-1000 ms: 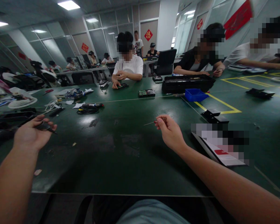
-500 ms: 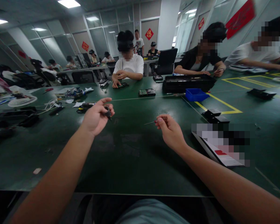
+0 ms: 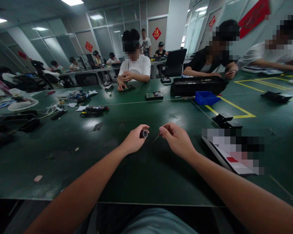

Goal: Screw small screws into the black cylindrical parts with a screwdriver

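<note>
My left hand is closed around a small dark cylindrical piece, whose round end with a pale ring faces me. I cannot make out its exact kind. Just to the right, my right hand grips a small screwdriver with a reddish handle, mostly hidden by the fingers. Its thin shaft slants down and left toward my left hand, with a gap between the two. Both hands are held above the green tabletop.
A coiled black cable lies at left. Ahead are a circuit-board device, a blue bin and a long black housing. Black brackets and a white-edged flat item lie at right. Co-workers sit across the table.
My left hand has moved right and down with the dark cylinder, turning its round end toward me. The screwdriver in my right hand now points more downward.
</note>
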A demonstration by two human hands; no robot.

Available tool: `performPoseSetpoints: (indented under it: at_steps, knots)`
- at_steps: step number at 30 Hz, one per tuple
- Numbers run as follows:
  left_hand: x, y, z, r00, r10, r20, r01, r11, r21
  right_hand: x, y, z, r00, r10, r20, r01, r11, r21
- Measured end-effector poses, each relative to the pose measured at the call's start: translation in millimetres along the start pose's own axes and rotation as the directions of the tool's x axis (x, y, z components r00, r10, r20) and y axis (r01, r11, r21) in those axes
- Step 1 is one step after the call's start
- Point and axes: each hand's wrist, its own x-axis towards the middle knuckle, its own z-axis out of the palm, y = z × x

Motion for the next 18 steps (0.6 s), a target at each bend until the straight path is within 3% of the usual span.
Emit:
performPoseSetpoints:
  at_steps: [3,6,10,18]
  knots:
    - [1,-9,-4.5,0.998,0.062,0.027,-0.065,0.991,0.114,-1,-3,-2,1.000,-0.001,-0.005,0.001,1.000,-0.011]
    - [2,-14,-6.0,0.994,0.108,-0.006,-0.106,0.986,0.130,-1,-2,-1,0.998,-0.009,-0.065,0.016,0.994,0.110]
    - [1,-14,-5.7,0.995,0.051,-0.081,-0.044,0.995,0.085,-1,2,0,0.991,-0.007,-0.132,0.043,0.960,0.276]
    - [0,-12,-6.8,0.991,0.116,-0.063,-0.109,0.989,0.104,1,5,1,0.995,0.008,-0.102,0.018,0.969,0.248]
